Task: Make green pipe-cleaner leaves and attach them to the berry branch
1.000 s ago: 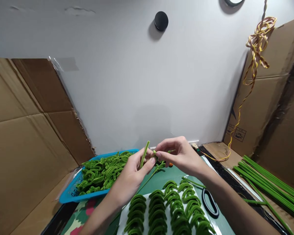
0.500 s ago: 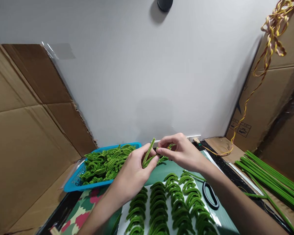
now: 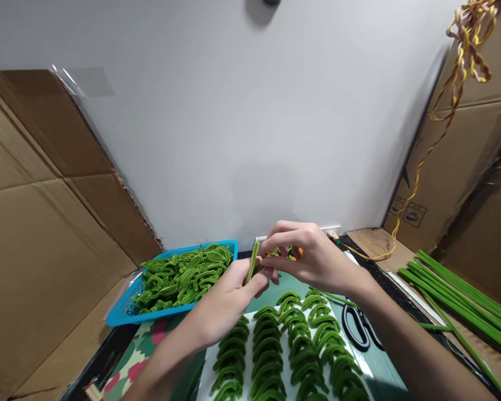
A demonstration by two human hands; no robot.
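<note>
A green pipe cleaner (image 3: 253, 263) stands upright between the thumb and fingers of my left hand (image 3: 219, 306), which is closed around it. My right hand (image 3: 315, 256) meets it from the right, thumb and forefinger pinched together by the left fingertips. What lies in that pinch is mostly hidden; it seems to be part of the same pipe cleaner. Below both hands, bent green pipe cleaner pieces (image 3: 268, 348) lie in rows on a white board (image 3: 249, 359). Black-handled scissors (image 3: 356, 328) rest under my right forearm.
To the left, a blue basket (image 3: 119, 320) holds a heap of shaped green pieces. Long straight pipe cleaners (image 3: 463, 306) lie at the right. Small orange and green items (image 3: 294, 253) sit behind my right hand. Cardboard walls (image 3: 37, 234) stand on both sides, and a yellow cable (image 3: 467, 50) hangs at right.
My right hand has shifted slightly left, closer to the left hand. The pipe cleaner now stands straighter. The camera view has moved slightly, and more of the scissors shows.
</note>
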